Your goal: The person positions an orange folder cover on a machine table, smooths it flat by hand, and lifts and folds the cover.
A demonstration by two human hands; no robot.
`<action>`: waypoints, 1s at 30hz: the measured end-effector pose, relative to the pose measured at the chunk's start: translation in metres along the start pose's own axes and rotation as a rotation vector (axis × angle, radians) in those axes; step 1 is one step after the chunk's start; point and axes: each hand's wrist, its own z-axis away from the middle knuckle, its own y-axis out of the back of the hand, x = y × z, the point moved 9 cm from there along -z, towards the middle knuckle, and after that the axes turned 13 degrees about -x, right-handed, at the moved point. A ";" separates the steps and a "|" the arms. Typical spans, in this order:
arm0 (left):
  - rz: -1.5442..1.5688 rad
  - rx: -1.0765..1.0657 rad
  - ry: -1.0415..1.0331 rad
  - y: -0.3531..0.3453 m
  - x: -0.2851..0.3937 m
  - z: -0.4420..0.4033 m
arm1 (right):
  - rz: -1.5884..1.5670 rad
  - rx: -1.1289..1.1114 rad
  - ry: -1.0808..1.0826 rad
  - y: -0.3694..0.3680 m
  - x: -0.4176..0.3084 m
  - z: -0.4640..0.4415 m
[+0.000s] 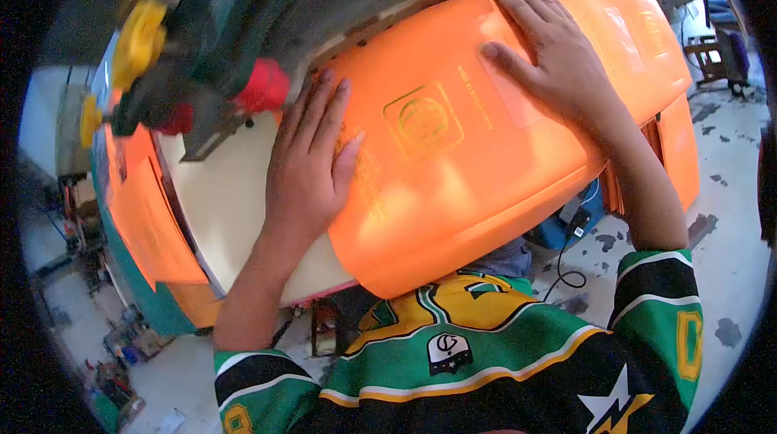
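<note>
A bright orange sheet (405, 215) with a gold square emblem and gold lettering lies curved over a cream-white work surface (235, 215). My left hand (312, 159) rests flat on its left edge, fingers stretched, the tips close to a metal bar (364, 29) of a dark green machine. Farther right, my right hand (558, 54) lies spread on the upper part of the sheet, its fingertips near the end of that bar. Neither hand grips anything. The machine (251, 13) has red knobs and yellow parts and is partly blurred.
Stacked orange sheets (150, 215) lie at the left edge of the table. More orange sheets (607, 5) with gold marks extend to the right. A black cable (558, 272) hangs below the table over a worn, patchy floor (716, 191). Cluttered items (121, 304) stand at lower left.
</note>
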 end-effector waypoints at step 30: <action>-0.015 0.114 -0.060 -0.005 -0.001 0.002 | -0.024 -0.013 0.024 -0.007 0.003 -0.001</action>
